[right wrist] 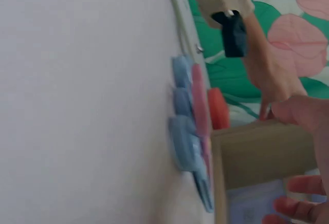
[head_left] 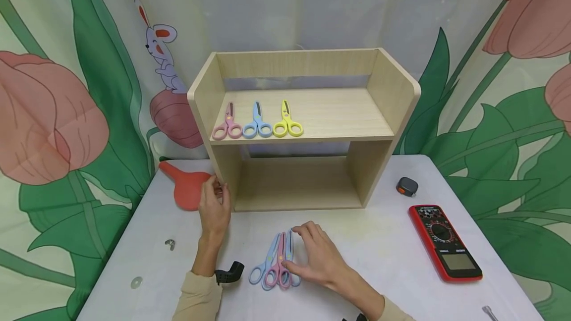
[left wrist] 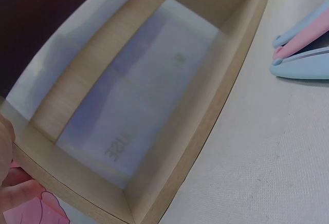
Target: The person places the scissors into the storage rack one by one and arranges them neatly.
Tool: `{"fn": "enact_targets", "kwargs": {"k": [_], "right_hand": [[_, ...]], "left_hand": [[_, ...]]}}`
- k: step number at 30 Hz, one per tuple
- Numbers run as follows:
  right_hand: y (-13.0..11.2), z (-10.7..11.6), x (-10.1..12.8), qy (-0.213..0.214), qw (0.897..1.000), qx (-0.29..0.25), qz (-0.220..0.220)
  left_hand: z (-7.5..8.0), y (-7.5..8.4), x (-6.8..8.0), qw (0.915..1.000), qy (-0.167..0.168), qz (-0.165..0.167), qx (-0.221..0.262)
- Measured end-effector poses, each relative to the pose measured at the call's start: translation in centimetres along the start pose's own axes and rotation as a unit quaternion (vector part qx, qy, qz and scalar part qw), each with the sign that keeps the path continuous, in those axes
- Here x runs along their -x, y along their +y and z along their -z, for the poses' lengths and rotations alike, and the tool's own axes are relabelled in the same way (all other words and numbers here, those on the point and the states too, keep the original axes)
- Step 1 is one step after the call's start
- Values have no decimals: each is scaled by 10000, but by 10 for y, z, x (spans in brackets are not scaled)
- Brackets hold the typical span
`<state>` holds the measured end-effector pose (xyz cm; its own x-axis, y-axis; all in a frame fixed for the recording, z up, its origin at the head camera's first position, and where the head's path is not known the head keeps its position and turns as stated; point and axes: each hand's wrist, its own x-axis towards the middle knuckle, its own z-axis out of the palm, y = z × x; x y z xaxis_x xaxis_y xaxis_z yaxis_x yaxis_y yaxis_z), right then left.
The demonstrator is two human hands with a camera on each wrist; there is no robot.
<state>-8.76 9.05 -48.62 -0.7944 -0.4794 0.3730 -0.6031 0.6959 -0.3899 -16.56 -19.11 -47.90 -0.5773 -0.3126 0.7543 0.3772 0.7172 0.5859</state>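
Observation:
My left hand (head_left: 215, 209) rests by the left side panel of a light wooden two-tier shelf (head_left: 299, 138), its fingertips right at the panel, thumb and fingers loosely curved. My right hand (head_left: 322, 256) reaches over a small fan of scissors lying on the white table, its thumb over the handles and its index finger by the tips. A pink pair of scissors (head_left: 280, 256) lies between blue scissors (head_left: 269, 259). On the upper tier stand pink scissors (head_left: 229, 124), blue scissors (head_left: 257, 122) and yellow scissors (head_left: 287, 122) in a row, handles toward the front.
Left of the shelf lies a red paddle-shaped object (head_left: 189, 189), with a small metal piece (head_left: 170, 244) and a clear disc (head_left: 136, 282) nearer. At the right are a black tape measure (head_left: 407, 186) and a red multimeter (head_left: 445, 242). A printed curtain (head_left: 294, 9) hangs behind.

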Motion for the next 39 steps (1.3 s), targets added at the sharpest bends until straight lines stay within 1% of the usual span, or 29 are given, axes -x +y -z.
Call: {"fn": "enact_targets", "kwargs": {"k": [4,7,9,11,13,17,22,28,31,35,39], "right_hand": [[0,-10,10,-505,9985,73,-221],[-1,-16,16,-908,9951,118,-381],[-2,-20,19,-1143,9925,169,-406],[-4,-23,22,-1292,9905,303,-363],[-6,-25,24,-1354,9891,467,-328],[-8,-27,25,-1290,9886,710,-315],[-9,-30,24,-1124,9898,825,-299],[-5,-29,25,-1050,9908,825,-218],[-2,-26,25,-974,9925,729,-126],[2,-25,25,-609,9961,612,157],[6,-24,24,-260,9975,527,388]], "left_hand": [[-1,0,-1,10000,14,-13,10],[0,1,-1,10000,1,25,-16],[0,1,0,10000,-5,38,-23],[1,1,0,10000,-4,14,-15],[1,1,0,10000,4,-36,-17],[1,0,-1,9999,62,-121,22],[2,1,-1,10000,-4,-51,-14],[1,1,1,10000,-38,-9,-7],[2,1,1,10000,-14,-5,1],[1,1,1,10000,29,-30,-34],[1,0,0,10000,-11,-12,-50]]}}
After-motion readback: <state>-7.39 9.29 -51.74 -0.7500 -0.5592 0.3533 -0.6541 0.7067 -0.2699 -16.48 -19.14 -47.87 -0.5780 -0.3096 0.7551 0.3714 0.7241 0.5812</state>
